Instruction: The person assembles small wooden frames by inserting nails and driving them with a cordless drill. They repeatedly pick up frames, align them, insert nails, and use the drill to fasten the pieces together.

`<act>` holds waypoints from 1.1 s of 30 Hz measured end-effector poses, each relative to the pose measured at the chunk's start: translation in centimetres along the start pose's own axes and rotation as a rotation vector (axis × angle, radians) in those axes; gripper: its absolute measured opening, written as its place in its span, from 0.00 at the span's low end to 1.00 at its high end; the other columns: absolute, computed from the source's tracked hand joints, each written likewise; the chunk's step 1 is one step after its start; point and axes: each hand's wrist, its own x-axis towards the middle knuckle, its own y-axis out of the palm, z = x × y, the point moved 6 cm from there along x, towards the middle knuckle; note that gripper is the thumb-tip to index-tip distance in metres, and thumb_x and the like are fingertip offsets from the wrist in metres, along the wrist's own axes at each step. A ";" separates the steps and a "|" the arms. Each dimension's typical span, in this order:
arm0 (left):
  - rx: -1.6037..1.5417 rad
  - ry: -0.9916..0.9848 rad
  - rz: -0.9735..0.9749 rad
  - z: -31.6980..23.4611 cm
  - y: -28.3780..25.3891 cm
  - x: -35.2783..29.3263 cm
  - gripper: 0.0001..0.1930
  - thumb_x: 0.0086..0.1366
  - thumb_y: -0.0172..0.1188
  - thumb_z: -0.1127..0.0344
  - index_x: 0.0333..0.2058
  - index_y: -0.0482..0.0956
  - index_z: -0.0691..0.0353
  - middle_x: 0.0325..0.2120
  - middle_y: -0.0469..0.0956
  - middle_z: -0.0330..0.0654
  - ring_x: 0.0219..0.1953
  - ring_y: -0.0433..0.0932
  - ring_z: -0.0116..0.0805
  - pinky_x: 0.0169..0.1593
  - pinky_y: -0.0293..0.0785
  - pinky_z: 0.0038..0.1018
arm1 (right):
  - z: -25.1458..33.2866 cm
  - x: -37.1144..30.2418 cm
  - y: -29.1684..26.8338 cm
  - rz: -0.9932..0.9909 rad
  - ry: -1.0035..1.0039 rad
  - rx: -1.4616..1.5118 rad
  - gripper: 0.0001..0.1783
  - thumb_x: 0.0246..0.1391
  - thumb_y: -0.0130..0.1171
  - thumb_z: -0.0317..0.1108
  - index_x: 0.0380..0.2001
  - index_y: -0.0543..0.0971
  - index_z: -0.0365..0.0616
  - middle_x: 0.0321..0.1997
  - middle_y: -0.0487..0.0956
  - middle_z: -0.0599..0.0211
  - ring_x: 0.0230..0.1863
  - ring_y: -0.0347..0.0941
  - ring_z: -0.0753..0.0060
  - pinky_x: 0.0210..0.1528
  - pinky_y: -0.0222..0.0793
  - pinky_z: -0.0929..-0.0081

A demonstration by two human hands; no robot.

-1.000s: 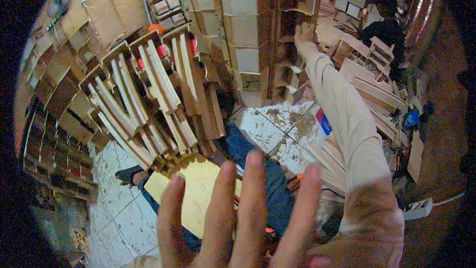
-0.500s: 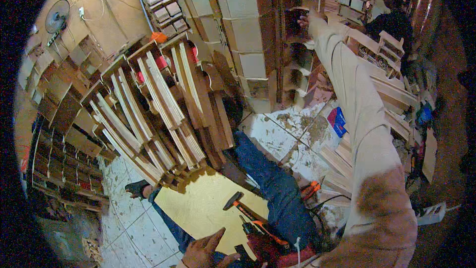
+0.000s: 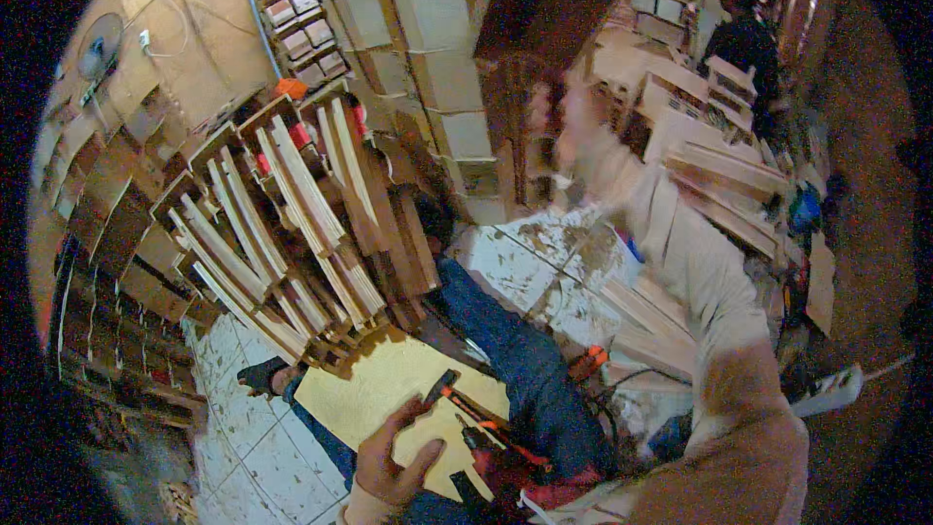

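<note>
My left hand hovers over the near edge of a yellow board between my legs, its fingers and thumb apart and nothing in it. Beside its fingertips a hammer with an orange and black handle lies on the board. Close by is a red and black power tool, partly hidden. My right arm stretches far forward. Motion smears my right hand, which is beside a dark brown wooden panel at the end of a tall row of wooden units; whether it grips anything is unclear.
A slatted wooden assembly stands at the far side of the board. Wooden strips lie right of my leg on the littered tiled floor, near an orange-handled tool. Another person is at the far right.
My right hand has come nearer and lower, and the dark panel beside it now shows a broad face. My left hand has risen toward the hammer with fingers spread. The view has shifted slightly.
</note>
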 end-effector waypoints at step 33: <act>-0.357 -0.602 -0.522 22.9 -2.2 -12.9 0.33 0.62 0.58 0.56 0.61 0.58 0.66 0.50 0.69 0.54 0.45 0.74 0.41 0.46 0.74 0.35 | 11.4 -21.1 -54.5 -1.052 0.584 -2.346 0.38 0.54 0.56 0.38 0.66 0.54 0.55 0.66 0.59 0.59 0.68 0.54 0.55 0.61 0.58 0.41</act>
